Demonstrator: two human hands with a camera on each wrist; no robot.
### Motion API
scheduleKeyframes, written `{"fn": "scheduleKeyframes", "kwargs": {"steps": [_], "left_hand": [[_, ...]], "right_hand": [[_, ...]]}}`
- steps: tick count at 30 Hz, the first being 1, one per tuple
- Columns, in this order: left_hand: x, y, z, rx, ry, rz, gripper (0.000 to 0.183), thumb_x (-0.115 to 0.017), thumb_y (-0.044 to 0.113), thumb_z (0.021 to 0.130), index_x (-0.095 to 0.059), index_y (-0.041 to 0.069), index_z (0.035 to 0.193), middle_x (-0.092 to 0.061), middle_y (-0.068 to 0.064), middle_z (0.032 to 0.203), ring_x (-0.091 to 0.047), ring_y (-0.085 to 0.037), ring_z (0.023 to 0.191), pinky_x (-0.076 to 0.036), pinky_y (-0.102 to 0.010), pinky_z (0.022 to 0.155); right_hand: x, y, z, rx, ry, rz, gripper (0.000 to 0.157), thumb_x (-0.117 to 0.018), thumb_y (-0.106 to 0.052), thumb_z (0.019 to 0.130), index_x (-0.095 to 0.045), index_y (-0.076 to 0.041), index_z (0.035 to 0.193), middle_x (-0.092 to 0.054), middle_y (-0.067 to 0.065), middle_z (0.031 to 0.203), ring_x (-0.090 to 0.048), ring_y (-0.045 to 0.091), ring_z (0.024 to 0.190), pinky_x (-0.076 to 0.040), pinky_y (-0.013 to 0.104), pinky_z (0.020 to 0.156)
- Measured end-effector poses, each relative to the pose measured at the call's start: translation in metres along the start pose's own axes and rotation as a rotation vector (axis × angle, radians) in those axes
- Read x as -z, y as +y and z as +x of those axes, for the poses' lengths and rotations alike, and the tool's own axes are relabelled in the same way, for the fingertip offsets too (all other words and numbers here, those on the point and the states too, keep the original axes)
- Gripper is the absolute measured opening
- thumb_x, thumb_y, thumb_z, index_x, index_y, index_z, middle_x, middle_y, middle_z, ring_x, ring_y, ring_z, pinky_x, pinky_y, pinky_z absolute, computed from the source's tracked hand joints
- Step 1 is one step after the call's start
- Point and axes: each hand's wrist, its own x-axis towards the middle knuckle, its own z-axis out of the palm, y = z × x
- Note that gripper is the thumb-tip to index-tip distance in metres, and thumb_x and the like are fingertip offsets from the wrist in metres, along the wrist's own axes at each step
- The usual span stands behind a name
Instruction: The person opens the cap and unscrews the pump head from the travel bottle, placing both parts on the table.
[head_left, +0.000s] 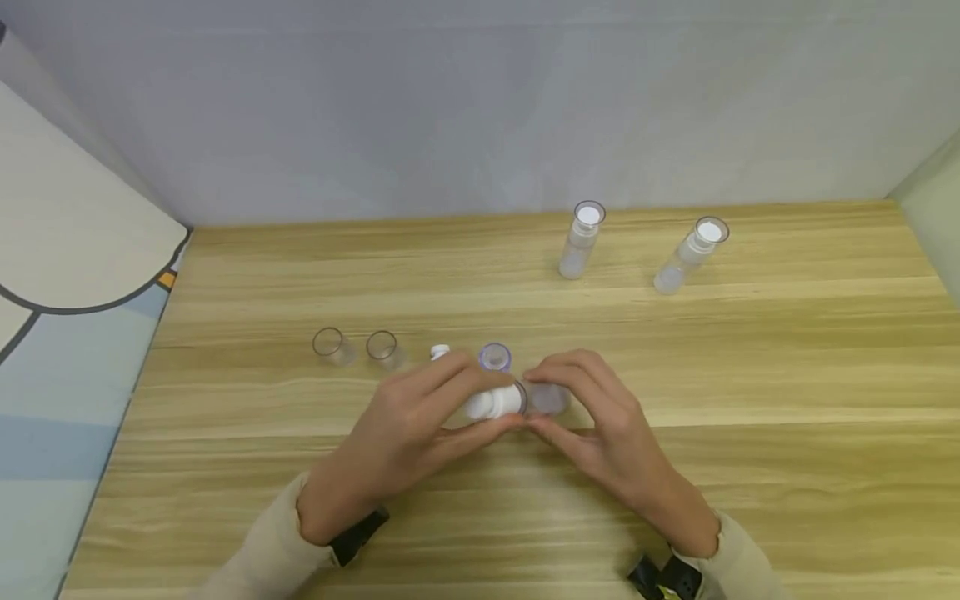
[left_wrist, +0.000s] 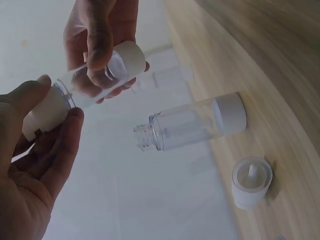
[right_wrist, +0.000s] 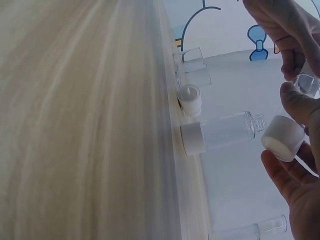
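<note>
Both hands meet above the middle of the table. My left hand (head_left: 408,412) pinches a white pump top (left_wrist: 46,117) between thumb and fingers. Opposite it, my right hand (head_left: 607,421) grips a clear bottle (left_wrist: 97,82) near its white base (right_wrist: 282,139). Pump top and bottle lie nearly in line, tilted sideways, with the pump collar against the bottle's neck end. Just beyond the hands stands a second clear bottle (left_wrist: 185,125), uncapped, its threaded neck bare. Beside that bottle is a loose white pump top (left_wrist: 250,182), partly hidden by my left hand in the head view.
Two clear caps (head_left: 330,343) stand on the wooden table (head_left: 300,283) to the left. Farther back on the right are two bottles with pumps fitted, one upright bottle (head_left: 581,242) and another bottle (head_left: 688,257) to its right. A pale wall (head_left: 480,108) borders the table's far edge.
</note>
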Motion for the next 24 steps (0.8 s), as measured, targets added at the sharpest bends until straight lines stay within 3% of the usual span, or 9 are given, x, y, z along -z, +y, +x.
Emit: {"fn": "scheduleKeyframes", "kwargs": {"steps": [3, 5, 10, 13, 16, 19, 24], "left_hand": [[-0.0008, 0.0021, 0.0016, 0.039, -0.009, 0.006, 0.031, -0.084, 0.026, 0.089, -0.071, 0.007, 0.111, -0.069, -0.002, 0.099, -0.066, -0.011, 0.083, -0.061, -0.021, 0.074], [-0.0004, 0.0026, 0.0028, 0.08, -0.028, -0.045, 0.039, -0.087, 0.026, 0.086, -0.07, 0.007, 0.117, -0.071, -0.004, 0.107, -0.068, -0.014, 0.094, -0.061, -0.024, 0.084], [0.0015, 0.0037, 0.0044, 0.214, -0.112, -0.353, 0.065, -0.092, 0.016, 0.078, -0.064, 0.008, 0.137, -0.07, -0.006, 0.132, -0.064, -0.018, 0.121, -0.057, -0.032, 0.104], [0.0013, 0.0042, 0.0032, 0.305, -0.151, -0.514, 0.063, -0.088, 0.007, 0.082, -0.062, 0.009, 0.14, -0.068, -0.007, 0.138, -0.062, -0.017, 0.125, -0.058, -0.033, 0.104], [0.0006, 0.0038, 0.0014, 0.378, -0.148, -0.609, 0.058, -0.083, 0.002, 0.086, -0.063, 0.007, 0.14, -0.066, -0.008, 0.14, -0.061, -0.017, 0.128, -0.057, -0.036, 0.107], [-0.0008, 0.0026, 0.0003, 0.394, -0.124, -0.649, 0.052, -0.082, -0.002, 0.086, -0.066, 0.006, 0.135, -0.068, -0.01, 0.135, -0.062, -0.018, 0.128, -0.056, -0.037, 0.109], [-0.0061, 0.0026, 0.0009, 0.328, -0.037, -0.594, 0.047, -0.086, -0.005, 0.079, -0.07, 0.004, 0.122, -0.073, -0.011, 0.122, -0.065, -0.017, 0.119, -0.06, -0.034, 0.101]], "right_hand": [[0.0003, -0.0002, -0.001, -0.019, -0.009, 0.013, 0.044, -0.07, -0.039, 0.097, -0.068, 0.0, 0.118, -0.068, 0.011, 0.116, -0.065, 0.021, 0.109, -0.052, 0.016, 0.103], [0.0014, -0.0005, -0.0023, -0.057, -0.026, 0.038, 0.041, -0.075, -0.034, 0.095, -0.067, -0.001, 0.119, -0.068, 0.01, 0.118, -0.064, 0.019, 0.111, -0.053, 0.016, 0.1], [0.0039, -0.0021, -0.004, -0.18, -0.074, 0.156, 0.049, -0.089, -0.004, 0.079, -0.067, -0.004, 0.122, -0.069, 0.008, 0.12, -0.064, 0.01, 0.112, -0.058, 0.02, 0.095], [0.0042, -0.0025, -0.004, -0.223, -0.086, 0.236, 0.055, -0.088, 0.008, 0.074, -0.065, -0.003, 0.123, -0.068, 0.009, 0.12, -0.064, 0.008, 0.114, -0.06, 0.025, 0.096], [0.0046, -0.0023, -0.0042, -0.234, -0.093, 0.286, 0.055, -0.087, 0.01, 0.074, -0.065, -0.002, 0.123, -0.067, 0.01, 0.121, -0.063, 0.008, 0.116, -0.06, 0.025, 0.097], [0.0051, -0.0021, -0.0046, -0.231, -0.099, 0.289, 0.055, -0.087, 0.01, 0.075, -0.064, -0.002, 0.123, -0.067, 0.01, 0.12, -0.063, 0.008, 0.115, -0.059, 0.024, 0.097], [0.0059, -0.0029, -0.0051, -0.213, -0.1, 0.221, 0.053, -0.088, 0.006, 0.076, -0.066, -0.003, 0.123, -0.068, 0.009, 0.12, -0.063, 0.008, 0.114, -0.059, 0.023, 0.098]]}}
